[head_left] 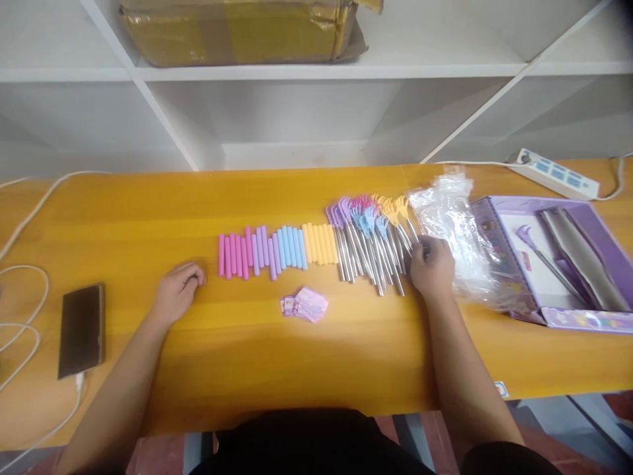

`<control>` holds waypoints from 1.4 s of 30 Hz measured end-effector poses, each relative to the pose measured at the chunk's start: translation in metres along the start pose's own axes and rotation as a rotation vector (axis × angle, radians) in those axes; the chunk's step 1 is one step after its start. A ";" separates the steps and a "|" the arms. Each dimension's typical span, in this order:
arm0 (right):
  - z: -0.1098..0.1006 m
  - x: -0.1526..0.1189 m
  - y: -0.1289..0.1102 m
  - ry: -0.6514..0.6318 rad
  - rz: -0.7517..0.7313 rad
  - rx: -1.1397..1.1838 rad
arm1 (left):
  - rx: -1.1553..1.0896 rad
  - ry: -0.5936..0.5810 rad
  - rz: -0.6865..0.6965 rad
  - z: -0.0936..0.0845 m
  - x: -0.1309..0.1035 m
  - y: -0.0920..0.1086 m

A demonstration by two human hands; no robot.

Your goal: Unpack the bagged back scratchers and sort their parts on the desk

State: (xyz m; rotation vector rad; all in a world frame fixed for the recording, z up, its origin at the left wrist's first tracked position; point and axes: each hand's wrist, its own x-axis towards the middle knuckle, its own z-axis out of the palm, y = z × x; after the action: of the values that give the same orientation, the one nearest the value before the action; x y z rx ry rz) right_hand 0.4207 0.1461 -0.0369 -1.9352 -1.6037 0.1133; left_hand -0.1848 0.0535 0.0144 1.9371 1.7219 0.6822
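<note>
My left hand (179,290) rests on the table, fingers curled in and nothing visible in them. To its right lies a row of foam-like tubes: pink (236,256), purple (266,249), blue (291,247) and yellow (320,244). Beside the tubes is a pile of back scratchers (368,247) with metal rods and claw heads in purple, pink, blue and yellow. At the pile's right edge my right hand (434,267) is closed around the rod of a yellow-headed back scratcher (411,229); its grip is partly hidden. Small printed pink cards (309,305) lie in front of the row.
Clear plastic bags (457,231) lie right of my right hand. An open purple box (544,316) beyond holds a purple back scratcher (548,260) and grey packing. A power strip (558,175) sits behind it. A phone (82,330) with a cable lies far left. White shelves (306,72) stand behind.
</note>
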 end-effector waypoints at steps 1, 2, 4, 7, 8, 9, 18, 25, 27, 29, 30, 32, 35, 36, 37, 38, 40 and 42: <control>0.000 0.000 0.000 -0.002 0.000 0.002 | -0.001 -0.002 -0.003 0.000 0.000 0.000; 0.000 0.000 0.000 -0.007 -0.002 0.005 | -0.003 -0.004 -0.006 0.000 0.000 0.000; 0.000 0.001 0.000 -0.018 -0.008 0.008 | -0.006 -0.004 -0.010 0.000 0.000 0.000; 0.000 0.001 0.002 -0.025 -0.011 0.007 | -0.012 -0.003 -0.015 0.000 -0.001 0.001; 0.000 0.001 0.002 -0.028 -0.007 0.006 | -0.012 -0.001 -0.016 0.000 -0.001 0.001; 0.000 0.000 0.002 -0.029 0.001 0.006 | -0.011 0.002 -0.015 0.000 0.000 0.001; 0.000 0.000 0.002 -0.042 0.041 0.024 | 0.017 0.005 -0.041 0.000 0.001 0.003; 0.001 0.000 0.000 -0.029 0.077 0.050 | 0.037 0.013 -0.014 0.001 0.001 0.001; 0.002 -0.001 -0.001 -0.032 0.058 0.053 | 0.046 0.014 -0.011 0.001 0.001 0.001; 0.003 -0.003 -0.001 -0.033 0.051 0.050 | 0.052 0.010 -0.017 0.001 0.001 0.001; 0.003 -0.004 -0.003 -0.033 0.051 0.051 | 0.053 0.008 -0.021 0.001 0.001 0.001; -0.001 -0.007 -0.007 -0.007 0.032 0.045 | 0.053 0.008 -0.022 0.002 0.000 0.001; -0.011 -0.002 -0.023 0.109 -0.075 -0.019 | 0.052 0.020 -0.020 0.002 0.000 0.000; -0.015 0.005 -0.030 0.118 -0.125 -0.039 | 0.051 0.022 -0.019 0.002 0.001 -0.001; -0.017 0.015 -0.037 0.090 -0.177 -0.047 | 0.049 0.021 -0.016 0.002 0.001 -0.001; -0.018 0.028 -0.045 0.028 -0.227 -0.038 | 0.048 0.019 -0.009 0.002 0.001 -0.002; -0.014 0.060 -0.060 -0.141 -0.310 0.014 | 0.046 0.012 0.013 0.001 0.001 -0.003; -0.003 0.093 -0.072 -0.257 -0.352 0.037 | 0.048 0.010 0.035 0.000 0.001 -0.003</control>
State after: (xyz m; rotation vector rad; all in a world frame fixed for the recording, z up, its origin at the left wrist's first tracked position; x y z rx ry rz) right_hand 0.3841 0.2351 0.0306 -1.6319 -2.0713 0.2526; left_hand -0.1867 0.0553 0.0124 2.0039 1.7287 0.6705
